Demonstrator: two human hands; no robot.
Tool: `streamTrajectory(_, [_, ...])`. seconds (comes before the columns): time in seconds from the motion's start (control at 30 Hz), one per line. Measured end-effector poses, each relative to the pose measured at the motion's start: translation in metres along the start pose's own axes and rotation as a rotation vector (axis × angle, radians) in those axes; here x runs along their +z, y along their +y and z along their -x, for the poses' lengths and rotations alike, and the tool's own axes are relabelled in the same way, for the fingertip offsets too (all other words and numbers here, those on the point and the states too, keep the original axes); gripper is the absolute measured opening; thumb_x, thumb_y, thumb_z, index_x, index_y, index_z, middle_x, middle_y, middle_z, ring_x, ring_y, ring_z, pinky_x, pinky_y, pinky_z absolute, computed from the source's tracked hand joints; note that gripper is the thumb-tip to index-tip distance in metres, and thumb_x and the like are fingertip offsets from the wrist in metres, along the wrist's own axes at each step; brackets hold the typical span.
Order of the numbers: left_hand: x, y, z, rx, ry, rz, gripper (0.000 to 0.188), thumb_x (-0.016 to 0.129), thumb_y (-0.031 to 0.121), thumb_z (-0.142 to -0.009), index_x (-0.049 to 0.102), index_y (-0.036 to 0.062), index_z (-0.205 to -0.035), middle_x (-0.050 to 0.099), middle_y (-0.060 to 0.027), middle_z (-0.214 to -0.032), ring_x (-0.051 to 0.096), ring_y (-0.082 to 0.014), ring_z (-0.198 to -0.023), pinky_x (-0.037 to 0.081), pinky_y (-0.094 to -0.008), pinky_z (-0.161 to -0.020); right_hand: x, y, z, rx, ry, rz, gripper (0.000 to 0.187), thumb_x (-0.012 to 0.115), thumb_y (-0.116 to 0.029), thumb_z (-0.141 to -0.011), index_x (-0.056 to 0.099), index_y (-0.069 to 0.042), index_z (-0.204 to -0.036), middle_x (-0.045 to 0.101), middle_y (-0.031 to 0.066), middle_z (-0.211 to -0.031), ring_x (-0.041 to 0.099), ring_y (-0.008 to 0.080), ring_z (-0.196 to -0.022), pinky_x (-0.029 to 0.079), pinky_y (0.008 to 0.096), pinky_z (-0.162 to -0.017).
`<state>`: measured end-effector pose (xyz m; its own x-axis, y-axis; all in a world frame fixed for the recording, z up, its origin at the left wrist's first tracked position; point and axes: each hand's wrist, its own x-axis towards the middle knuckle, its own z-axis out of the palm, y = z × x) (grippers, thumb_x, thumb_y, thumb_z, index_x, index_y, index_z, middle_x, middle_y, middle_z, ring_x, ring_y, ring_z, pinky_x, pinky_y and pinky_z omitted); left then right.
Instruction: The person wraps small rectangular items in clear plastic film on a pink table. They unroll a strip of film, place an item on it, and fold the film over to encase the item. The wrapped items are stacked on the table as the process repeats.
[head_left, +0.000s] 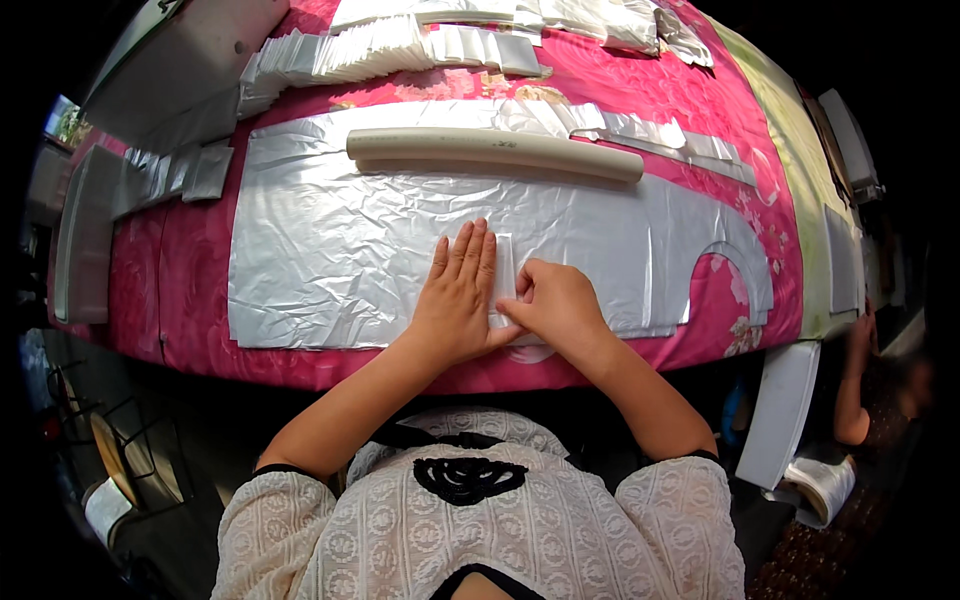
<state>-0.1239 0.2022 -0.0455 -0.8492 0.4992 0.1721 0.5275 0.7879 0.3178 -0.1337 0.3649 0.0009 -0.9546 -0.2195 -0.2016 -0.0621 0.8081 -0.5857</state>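
Observation:
A stack of thin white plastic bags lies flat and wrinkled in front of me, with a curved handle cutout at its right end. On top of it is a narrow folded plastic bag, standing lengthwise away from me. My left hand lies flat along its left side, fingers stretched out. My right hand is curled, with thumb and fingertips closed at the folded bag's right edge near its closer end. The fingers partly hide the grip.
A pale plastic pipe lies across the bags' far part. Behind it are rows of folded white bags on the pink flowered tablecloth. White boxes stand at the left. Another person's arm shows at the far right.

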Motion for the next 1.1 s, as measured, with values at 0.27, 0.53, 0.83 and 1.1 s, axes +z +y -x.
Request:
streamTrajectory(0.27, [-0.028,-0.006,0.032,-0.105,0.273,0.594,0.072,0.065,0.029,-0.080,0.032,-0.0028,-0.135,0.035,-0.0244,-0.137,0.033,-0.0329,-0.130,0.026,-0.0408,-0.107,-0.005,-0.002,-0.009,-0.554,0.226,0.190,0.031,0.071,-0.014,-0.069,0.059,-0.002,-0.096,0.059,0.0129,-0.097,0.056,0.0286,-0.094,0.044,0.0379,-0.083])
streamTrajectory(0.53, [-0.052,-0.013,0.150,-1.081,-0.360,1.379,0.029,0.055,0.017,-0.092,0.058,-0.0030,-0.112,0.065,-0.0135,-0.100,0.064,-0.0163,-0.088,0.051,-0.0259,-0.075,0.072,-0.033,-0.016,-0.543,0.040,0.139,0.063,0.050,-0.042,-0.087,0.037,-0.003,-0.136,0.023,0.0218,-0.145,0.019,0.0340,-0.136,0.014,0.0456,-0.110])
streamTrajectory(0.83, [-0.038,-0.024,0.194,-0.935,-0.135,1.052,0.012,0.061,0.007,-0.081,0.066,-0.0022,-0.087,0.067,-0.0084,-0.079,0.063,-0.0127,-0.069,0.051,-0.0273,-0.060,0.107,-0.085,0.032,-0.866,-0.331,-0.124,0.037,0.052,-0.025,-0.088,0.051,-0.004,-0.119,0.028,0.0194,-0.143,0.015,0.0353,-0.137,0.010,0.0494,-0.110])
streamTrajectory(1.1, [-0.099,-0.034,0.113,-0.348,0.157,0.495,0.033,0.071,0.006,-0.070,0.062,0.0031,-0.101,0.065,-0.0138,-0.100,0.064,-0.0283,-0.090,0.050,-0.0336,-0.077,-0.020,-0.035,-0.080,-0.649,-0.039,-0.332,0.008,0.068,-0.009,-0.073,0.063,-0.006,-0.079,0.061,0.0052,-0.090,0.052,0.0266,-0.093,0.043,0.0368,-0.081])
